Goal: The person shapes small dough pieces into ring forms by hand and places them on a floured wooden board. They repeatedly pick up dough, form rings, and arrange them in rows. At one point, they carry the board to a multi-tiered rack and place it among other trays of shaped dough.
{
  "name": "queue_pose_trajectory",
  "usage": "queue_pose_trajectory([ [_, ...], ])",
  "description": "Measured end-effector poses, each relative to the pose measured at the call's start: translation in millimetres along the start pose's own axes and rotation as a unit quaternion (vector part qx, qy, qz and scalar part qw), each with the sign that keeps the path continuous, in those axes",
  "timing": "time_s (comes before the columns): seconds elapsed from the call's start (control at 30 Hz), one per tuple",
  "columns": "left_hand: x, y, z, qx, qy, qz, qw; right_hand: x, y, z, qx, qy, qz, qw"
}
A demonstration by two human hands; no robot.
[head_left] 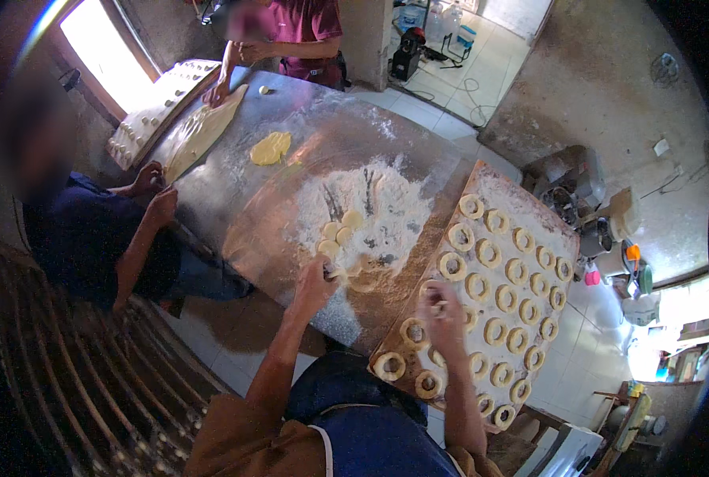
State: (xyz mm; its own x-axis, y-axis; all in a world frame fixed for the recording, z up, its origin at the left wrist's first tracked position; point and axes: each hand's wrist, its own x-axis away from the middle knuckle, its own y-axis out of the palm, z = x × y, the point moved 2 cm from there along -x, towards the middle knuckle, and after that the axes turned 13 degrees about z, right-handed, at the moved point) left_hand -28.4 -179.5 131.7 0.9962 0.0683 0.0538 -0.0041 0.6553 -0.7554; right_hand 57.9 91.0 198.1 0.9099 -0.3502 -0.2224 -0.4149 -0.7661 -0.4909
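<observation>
My left hand [316,280] is closed at the near edge of a white flour patch [406,211] on the metal table [251,230]; what its fingers grip is hidden. Just beyond it lie several flat round dough pieces [329,248], some touching. To the right, my right hand [443,314] hovers over a board [521,187] at the table's edge, its fingers smeared by motion. Something pale shows at its fingertips, but I cannot tell whether they hold it. Ring-shaped dough pieces [378,367] lie in rough rows across the board, with dark holes in their middles.
A yellow dough lump [271,149] lies farther back. Two co-workers, in a dark blue shirt [92,238] and a maroon shirt [310,24], handle a long dough sheet [203,135]. Wooden slats [92,366] stand at lower left; pots [597,234] stand by the right wall.
</observation>
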Motion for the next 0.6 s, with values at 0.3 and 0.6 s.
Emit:
queue_pose_trajectory([
  [0.3,38.1,-29.0,8.5,0.326,-0.011,0.035,0.945,18.9,123.0,-31.5,-0.178,0.152,-0.141,0.962],
  [0.6,36.3,-62.5,10.9,0.318,0.068,-0.010,0.946,35.4,140.3,-65.6,-0.277,0.152,-0.059,0.947],
])
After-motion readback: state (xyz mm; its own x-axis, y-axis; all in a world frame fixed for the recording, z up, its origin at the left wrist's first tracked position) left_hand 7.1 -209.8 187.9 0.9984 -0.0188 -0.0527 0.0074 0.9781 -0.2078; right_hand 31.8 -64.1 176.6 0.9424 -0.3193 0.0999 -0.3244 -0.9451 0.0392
